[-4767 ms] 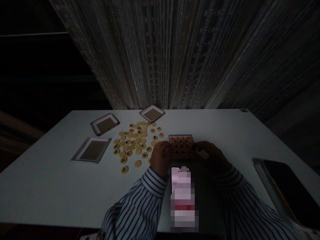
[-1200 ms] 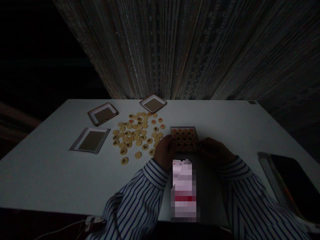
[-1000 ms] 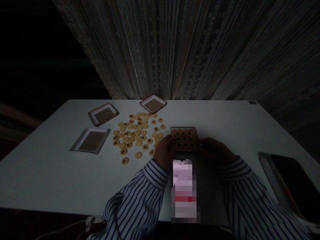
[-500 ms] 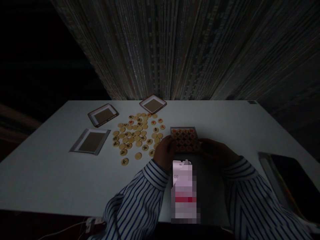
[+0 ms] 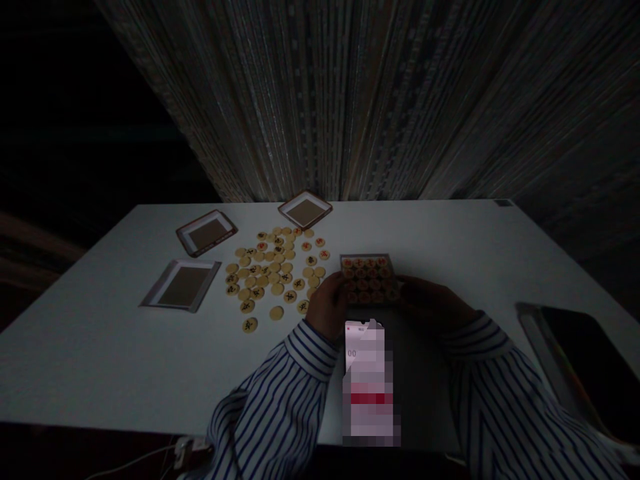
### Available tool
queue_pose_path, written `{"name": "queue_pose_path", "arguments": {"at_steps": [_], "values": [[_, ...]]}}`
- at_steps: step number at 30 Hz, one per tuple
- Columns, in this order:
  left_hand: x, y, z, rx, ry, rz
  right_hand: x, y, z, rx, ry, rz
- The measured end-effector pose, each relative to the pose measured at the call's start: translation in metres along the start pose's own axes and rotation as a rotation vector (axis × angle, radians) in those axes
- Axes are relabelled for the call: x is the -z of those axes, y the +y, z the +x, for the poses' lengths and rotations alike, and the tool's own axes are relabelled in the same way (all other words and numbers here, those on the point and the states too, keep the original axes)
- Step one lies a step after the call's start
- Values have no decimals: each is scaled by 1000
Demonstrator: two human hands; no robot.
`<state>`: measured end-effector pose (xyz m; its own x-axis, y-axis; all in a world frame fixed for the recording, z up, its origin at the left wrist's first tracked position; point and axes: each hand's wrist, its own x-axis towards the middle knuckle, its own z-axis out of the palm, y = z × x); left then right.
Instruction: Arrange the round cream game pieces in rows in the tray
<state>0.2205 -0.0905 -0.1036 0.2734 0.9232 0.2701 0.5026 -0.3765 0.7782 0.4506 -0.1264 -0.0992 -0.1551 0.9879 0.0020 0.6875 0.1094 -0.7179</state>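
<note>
A small box of Chinese chess pieces (image 5: 369,273) sits right of the table's middle, its round red-marked pieces set in neat rows. My left hand (image 5: 327,303) grips the box's left side, with the fingers curled at its edge. On the opposite side, my right hand (image 5: 433,300) holds the right edge; its fingers are dark and partly hard to make out. To the left of the box, many loose Chinese chess pieces (image 5: 277,288) lie scattered, some face up with black or red characters, others showing blank sides.
On the white table (image 5: 125,373), a lit phone (image 5: 367,380) lies in front of the box. Shallow trays or lids stand at the far left (image 5: 207,233), near left (image 5: 181,287) and back (image 5: 305,211). A dark flat object (image 5: 585,367) rests at right. A string curtain (image 5: 320,100) hangs behind.
</note>
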Motion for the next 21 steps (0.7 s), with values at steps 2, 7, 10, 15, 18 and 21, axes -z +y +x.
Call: {"name": "queue_pose_path", "arguments": {"at_steps": [2,7,10,15,18,21], "values": [[0,0,0,-4,3,-10,0,-2,0,-3,-7,10],[0,-1,1,-9,14,9,0,-5,0,-28,15,-27],[-1,-2,1,-30,25,10,0,-8,0,14,24,1],[-1,-2,0,-39,32,45,4,-14,-1,-1,21,-56],[1,-1,0,-27,53,71,7,-13,0,17,46,-84],[3,0,1,-23,100,59,10,-11,2,43,113,-113]]}}
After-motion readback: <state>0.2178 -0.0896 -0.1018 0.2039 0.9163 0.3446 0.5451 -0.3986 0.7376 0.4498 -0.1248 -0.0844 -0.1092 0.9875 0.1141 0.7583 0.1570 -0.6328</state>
